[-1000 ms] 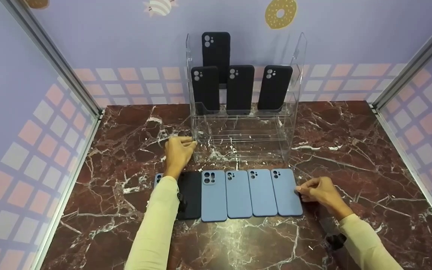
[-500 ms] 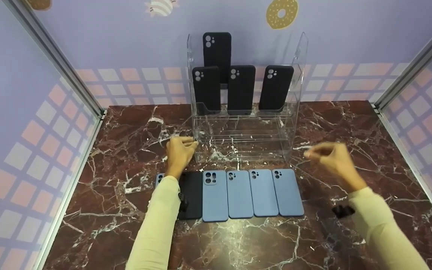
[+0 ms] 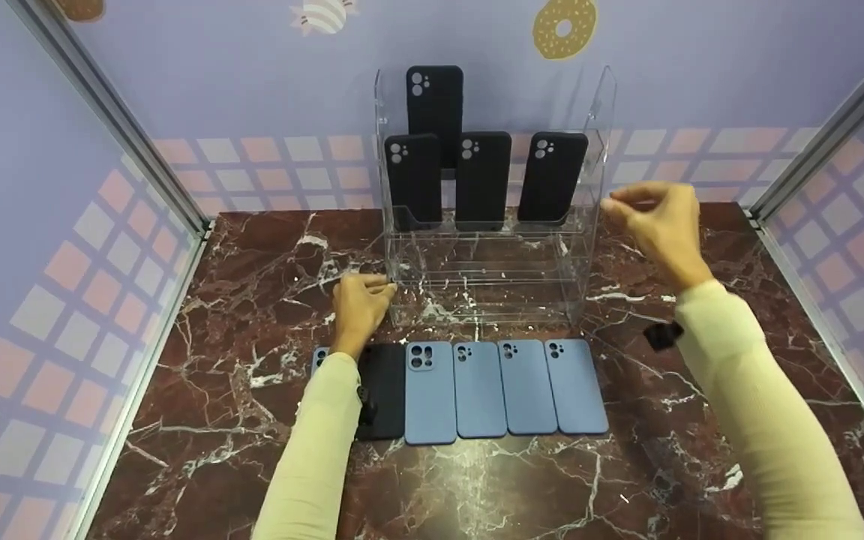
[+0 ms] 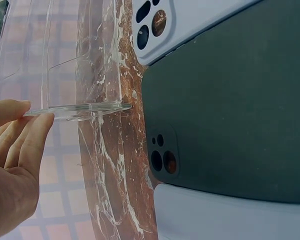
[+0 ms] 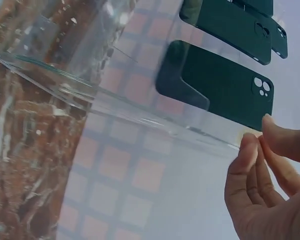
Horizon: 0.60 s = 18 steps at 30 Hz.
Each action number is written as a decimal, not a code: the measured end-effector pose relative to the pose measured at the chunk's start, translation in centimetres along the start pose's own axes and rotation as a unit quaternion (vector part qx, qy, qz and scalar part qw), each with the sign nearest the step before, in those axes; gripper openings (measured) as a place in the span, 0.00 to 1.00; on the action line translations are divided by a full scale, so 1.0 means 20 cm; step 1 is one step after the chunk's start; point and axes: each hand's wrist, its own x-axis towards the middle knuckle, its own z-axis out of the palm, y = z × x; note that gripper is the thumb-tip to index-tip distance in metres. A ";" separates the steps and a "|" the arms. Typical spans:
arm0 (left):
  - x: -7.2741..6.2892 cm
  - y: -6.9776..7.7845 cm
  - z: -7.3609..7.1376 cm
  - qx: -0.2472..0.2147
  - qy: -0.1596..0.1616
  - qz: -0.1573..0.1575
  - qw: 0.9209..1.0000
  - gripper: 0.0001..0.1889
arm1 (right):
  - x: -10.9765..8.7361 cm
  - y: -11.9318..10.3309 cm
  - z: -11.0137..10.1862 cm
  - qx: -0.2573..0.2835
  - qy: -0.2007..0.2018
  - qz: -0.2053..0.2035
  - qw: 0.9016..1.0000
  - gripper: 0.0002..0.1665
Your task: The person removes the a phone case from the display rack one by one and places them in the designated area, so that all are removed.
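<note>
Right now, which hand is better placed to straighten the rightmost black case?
Probably the right hand: its fingertips are at the rack's right side, near that case. The left hand pinches the rack's left side, farther away.

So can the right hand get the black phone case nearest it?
Probably yes: the right hand is close and the black phone case has an uncovered top, but the rack's clear side wall stands between them, so it might reach around.

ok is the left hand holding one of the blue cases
No, the left hand pinches the edge of the clear stand.
</note>
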 end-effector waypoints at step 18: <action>0.00 0.00 0.00 0.003 0.001 0.000 1.000 0.11 | 0.26 -0.19 0.15 0.009 0.089 -0.023 0.996 0.20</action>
